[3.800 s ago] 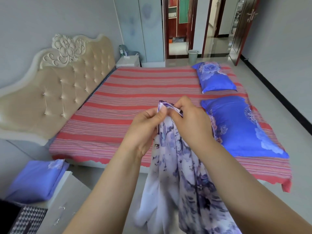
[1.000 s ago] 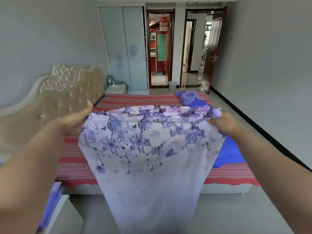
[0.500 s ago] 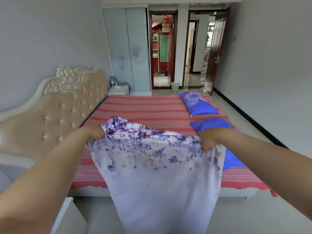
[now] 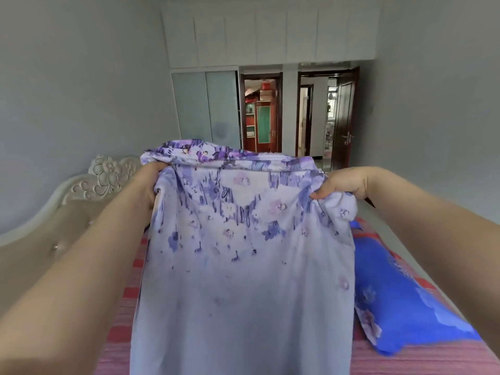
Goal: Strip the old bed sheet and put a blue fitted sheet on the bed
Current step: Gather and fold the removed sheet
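Hanging from both hands' [image 4: 147, 185] [image 4: 342, 185] grip, floral sheet [image 4: 243, 266] hiding striped bed [image 4: 121, 301] beside blue pillow [image 4: 395, 299].

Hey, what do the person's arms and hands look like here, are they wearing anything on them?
Both forearms are bare, with no sleeves in view. The left hand and right hand show no gloves, and no rings, watch or bracelet can be seen.

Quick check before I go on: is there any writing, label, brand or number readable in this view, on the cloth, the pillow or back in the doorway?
None can be read.
floral sheet, gripped by the left hand and right hand: flower print only, no tag showing.
blue pillow: pattern only, no words.
red items in the doorway: too small and blurred to tell whether they carry text.
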